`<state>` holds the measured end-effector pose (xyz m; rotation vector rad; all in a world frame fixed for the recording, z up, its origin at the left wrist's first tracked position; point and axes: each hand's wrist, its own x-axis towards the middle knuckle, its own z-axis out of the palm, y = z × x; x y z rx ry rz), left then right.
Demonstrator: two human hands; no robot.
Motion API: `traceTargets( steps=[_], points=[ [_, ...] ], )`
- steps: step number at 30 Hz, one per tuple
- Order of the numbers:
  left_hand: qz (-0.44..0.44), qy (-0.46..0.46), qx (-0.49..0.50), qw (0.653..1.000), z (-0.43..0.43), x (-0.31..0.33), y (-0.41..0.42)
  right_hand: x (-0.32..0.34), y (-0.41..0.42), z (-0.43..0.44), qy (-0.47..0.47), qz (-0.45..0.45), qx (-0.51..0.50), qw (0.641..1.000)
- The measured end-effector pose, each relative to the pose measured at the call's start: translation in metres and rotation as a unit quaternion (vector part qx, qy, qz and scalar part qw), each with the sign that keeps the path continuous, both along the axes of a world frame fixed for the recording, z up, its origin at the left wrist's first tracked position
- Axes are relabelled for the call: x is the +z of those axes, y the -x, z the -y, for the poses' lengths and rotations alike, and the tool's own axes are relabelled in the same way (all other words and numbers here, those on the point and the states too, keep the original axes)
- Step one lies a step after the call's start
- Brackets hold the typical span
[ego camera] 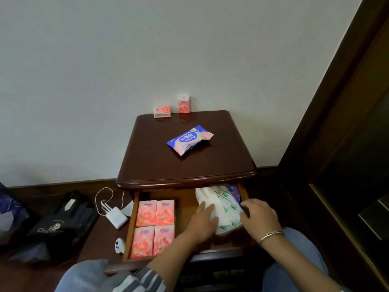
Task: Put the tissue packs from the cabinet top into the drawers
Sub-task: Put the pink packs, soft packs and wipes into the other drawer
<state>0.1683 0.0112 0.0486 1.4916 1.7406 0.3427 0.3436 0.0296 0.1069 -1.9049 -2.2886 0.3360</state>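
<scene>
The top drawer point(131, 226) of the dark wooden cabinet point(185, 167) is pulled open. Several pink tissue packs point(155, 227) lie flat in its left half. A white pack with green print point(224, 204) fills the right half. My left hand point(203, 221) rests flat on the pack's left side, and my right hand point(260, 218) holds its right edge with curled fingers. On the cabinet top lie a blue and pink wipes pack point(189, 139) and two small pink packs at the back, one flat point(162, 111), one upright point(183, 104).
On the floor left of the cabinet lie a white charger with a cord point(116, 217), a small white object point(120, 245) and a dark bag point(61, 222). A dark wooden door frame point(336, 102) stands at the right. The wall is close behind the cabinet.
</scene>
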Motion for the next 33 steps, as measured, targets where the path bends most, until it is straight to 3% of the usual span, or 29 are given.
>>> traceTargets(
  steps=[5,7,15,22,33],
  points=[
    [-0.056,-0.005,-0.053,0.997,-0.003,0.004,0.002,0.027,-0.023,-0.017,-0.057,-0.152,-0.005,0.987],
    [-0.082,-0.037,-0.062,0.994,-0.004,0.022,0.015,0.037,-0.020,-0.029,-0.085,-0.168,0.007,0.982],
    [-0.016,-0.189,-0.023,0.981,-0.041,0.124,0.104,0.076,0.044,-0.115,-0.117,-0.187,0.076,0.972],
    [-0.096,-0.251,0.115,0.956,-0.154,0.137,0.183,0.098,0.128,-0.231,-0.097,-0.137,0.117,0.979],
    [-0.245,-0.230,0.123,0.934,-0.319,0.097,0.245,0.070,0.240,-0.389,-0.138,0.020,0.214,0.967]
  ],
)
